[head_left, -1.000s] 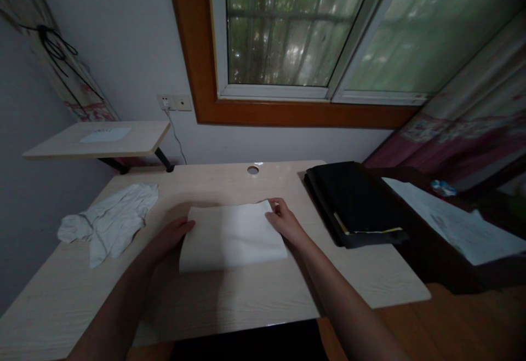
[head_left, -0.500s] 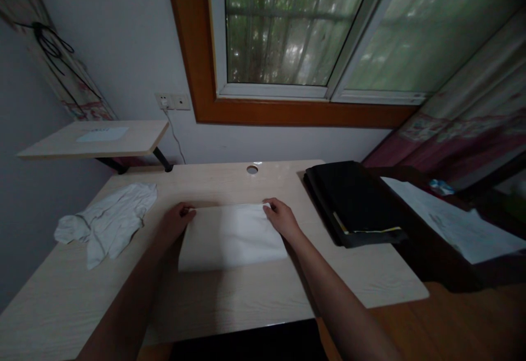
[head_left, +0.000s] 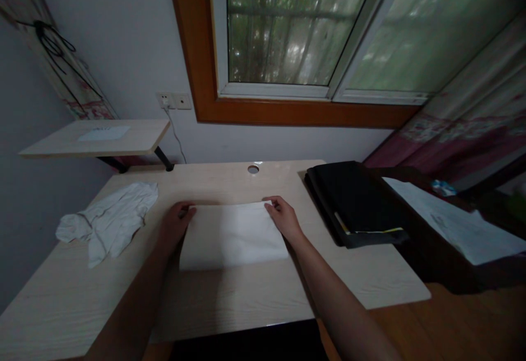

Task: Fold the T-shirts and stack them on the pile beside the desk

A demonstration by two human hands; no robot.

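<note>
A white sheet of paper (head_left: 236,236) lies on the pale wooden desk (head_left: 246,295) in front of me, possibly folded; I cannot tell for sure. My left hand (head_left: 176,223) pinches its far left corner between thumb and fingers. At the far right corner, my right hand (head_left: 283,217) grips the paper the same way. The sheet's near edge rests free on the desk, with a soft shadow across its left half.
A crumpled white cloth (head_left: 113,221) lies at the left, under a small raised shelf (head_left: 135,139). Black folders (head_left: 353,199) are stacked at the right. Beyond them, a large printed sheet (head_left: 452,218) covers part of a dark surface. A cable hole (head_left: 253,169) sits at the back.
Almost nothing differs. Both hands keep hold of the paper's far corners, and the whole view has shifted very slightly.
</note>
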